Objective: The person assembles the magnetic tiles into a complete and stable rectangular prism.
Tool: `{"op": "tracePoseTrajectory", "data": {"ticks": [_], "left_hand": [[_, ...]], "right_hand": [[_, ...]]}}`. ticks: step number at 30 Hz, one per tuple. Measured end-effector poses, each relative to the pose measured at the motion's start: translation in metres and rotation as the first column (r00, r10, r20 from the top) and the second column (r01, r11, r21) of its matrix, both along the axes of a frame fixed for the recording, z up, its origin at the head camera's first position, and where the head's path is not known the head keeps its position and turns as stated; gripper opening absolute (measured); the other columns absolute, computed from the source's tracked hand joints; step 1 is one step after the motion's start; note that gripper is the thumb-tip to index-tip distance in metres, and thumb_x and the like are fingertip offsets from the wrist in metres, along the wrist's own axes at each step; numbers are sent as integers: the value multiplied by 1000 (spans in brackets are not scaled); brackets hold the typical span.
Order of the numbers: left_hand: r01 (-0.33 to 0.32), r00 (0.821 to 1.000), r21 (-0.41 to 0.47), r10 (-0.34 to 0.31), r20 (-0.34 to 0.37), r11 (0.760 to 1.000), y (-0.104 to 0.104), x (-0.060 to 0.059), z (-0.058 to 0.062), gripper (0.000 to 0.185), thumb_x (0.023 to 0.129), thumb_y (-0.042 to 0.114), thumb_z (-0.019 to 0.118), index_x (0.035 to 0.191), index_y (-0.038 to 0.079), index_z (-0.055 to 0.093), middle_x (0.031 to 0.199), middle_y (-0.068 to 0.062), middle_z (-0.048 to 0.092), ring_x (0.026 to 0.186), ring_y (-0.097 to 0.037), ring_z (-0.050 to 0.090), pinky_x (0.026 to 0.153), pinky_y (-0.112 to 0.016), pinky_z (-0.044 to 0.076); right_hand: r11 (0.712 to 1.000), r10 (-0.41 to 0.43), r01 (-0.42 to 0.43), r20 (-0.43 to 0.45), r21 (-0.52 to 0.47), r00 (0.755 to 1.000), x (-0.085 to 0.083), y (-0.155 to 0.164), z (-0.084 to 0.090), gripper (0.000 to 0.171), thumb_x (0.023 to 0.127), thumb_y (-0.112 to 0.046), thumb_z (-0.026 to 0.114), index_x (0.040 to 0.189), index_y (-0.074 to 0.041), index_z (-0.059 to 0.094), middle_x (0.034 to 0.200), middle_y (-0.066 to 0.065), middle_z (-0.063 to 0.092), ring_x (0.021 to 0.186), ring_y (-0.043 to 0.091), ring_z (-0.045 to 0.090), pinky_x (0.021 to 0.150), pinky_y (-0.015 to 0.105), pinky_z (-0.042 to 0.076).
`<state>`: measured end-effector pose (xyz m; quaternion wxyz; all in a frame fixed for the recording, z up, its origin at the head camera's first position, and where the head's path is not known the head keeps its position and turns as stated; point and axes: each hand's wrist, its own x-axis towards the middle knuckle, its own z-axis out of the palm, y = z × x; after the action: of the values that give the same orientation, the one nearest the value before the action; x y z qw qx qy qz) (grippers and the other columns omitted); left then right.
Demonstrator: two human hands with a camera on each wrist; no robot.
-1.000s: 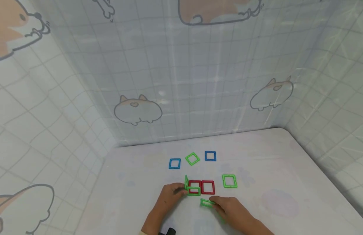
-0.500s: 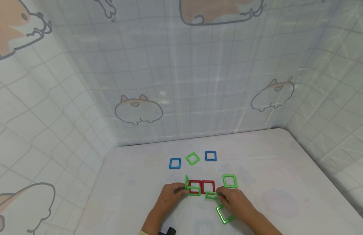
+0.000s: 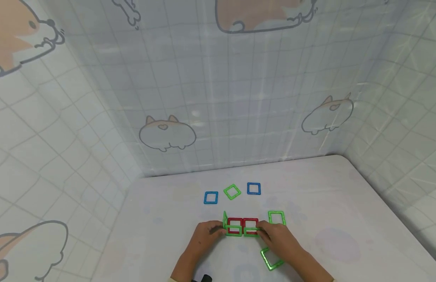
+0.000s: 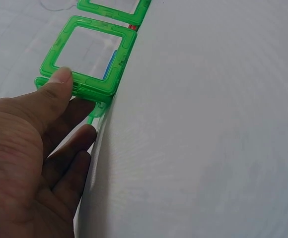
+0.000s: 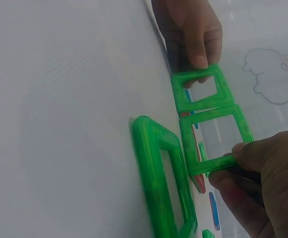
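Low in the middle of the frame, your left hand (image 3: 207,232) pinches an upright green plastic square frame (image 3: 234,230) while your right hand (image 3: 279,239) pinches a second upright green square frame (image 3: 252,232) beside it, both standing against two flat red square frames (image 3: 243,223) on the white bench (image 3: 344,203).

Two blue square frames (image 3: 210,197) (image 3: 254,188) lie flat at the far side of the white worktop (image 3: 344,203), with a green square frame (image 3: 232,192) turned diamond-wise between them. Another green frame (image 3: 276,217) lies flat to the right of the red pair. The curtain wall (image 3: 218,98) behind has a pale grid with cartoon corgi prints.
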<state>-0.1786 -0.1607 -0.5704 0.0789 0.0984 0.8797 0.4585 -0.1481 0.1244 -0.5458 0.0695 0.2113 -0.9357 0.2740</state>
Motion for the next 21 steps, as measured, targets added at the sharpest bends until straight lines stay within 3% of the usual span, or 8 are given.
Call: {"op": "tracePoseTrajectory", "data": {"ticks": [6,17,21], "left_hand": [[-6,1000,-24,5,-7,1000,0,-1,-2,30,87,40,75,109,20,77,108,10,74,114,-19,65,101,-47,53],[-26,995,-107,15,-102,994,5,0,0,38,89,39,73,115,12,75,115,1,74,115,-22,66,98,-44,55],[-21,990,-127,2,-142,992,6,-1,-1,37,89,38,74,114,11,75,114,0,74,113,-21,67,97,-42,56]], "right_hand": [[1000,4,-3,45,-13,999,1,-2,-1,16,91,-20,74,106,-19,71,91,-11,73,71,-6,56,68,19,59],[995,46,-35,122,-92,991,9,-9,-4,13,92,-20,72,105,-17,72,87,-13,72,69,-6,53,61,16,54],[991,56,-42,111,-127,992,13,-12,-6,12,92,-17,72,103,-14,71,85,-11,73,71,-7,57,62,17,56]]}}
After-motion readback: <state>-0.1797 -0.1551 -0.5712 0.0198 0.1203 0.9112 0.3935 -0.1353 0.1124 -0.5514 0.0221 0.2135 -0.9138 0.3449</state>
